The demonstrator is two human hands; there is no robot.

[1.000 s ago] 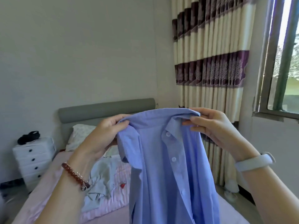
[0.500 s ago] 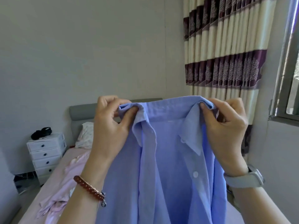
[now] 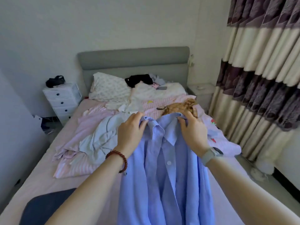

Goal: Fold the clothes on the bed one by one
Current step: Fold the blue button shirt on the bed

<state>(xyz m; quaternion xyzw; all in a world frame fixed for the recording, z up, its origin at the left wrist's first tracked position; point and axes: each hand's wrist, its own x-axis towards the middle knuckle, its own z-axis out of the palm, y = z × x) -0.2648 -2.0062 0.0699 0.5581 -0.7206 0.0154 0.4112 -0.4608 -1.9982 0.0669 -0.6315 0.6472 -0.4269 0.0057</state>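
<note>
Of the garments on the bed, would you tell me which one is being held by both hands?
The blue button-up shirt: the left hand and right hand pinch its collar. The pale green garment and brown patterned one lie untouched.

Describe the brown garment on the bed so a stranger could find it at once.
Start at the grey headboard and come down the bed's curtain side. Just beyond the right hand, which grips the blue shirt by its collar, lies the crumpled brown garment. It is the only tan, patterned piece among pale pink and white fabrics.
</note>
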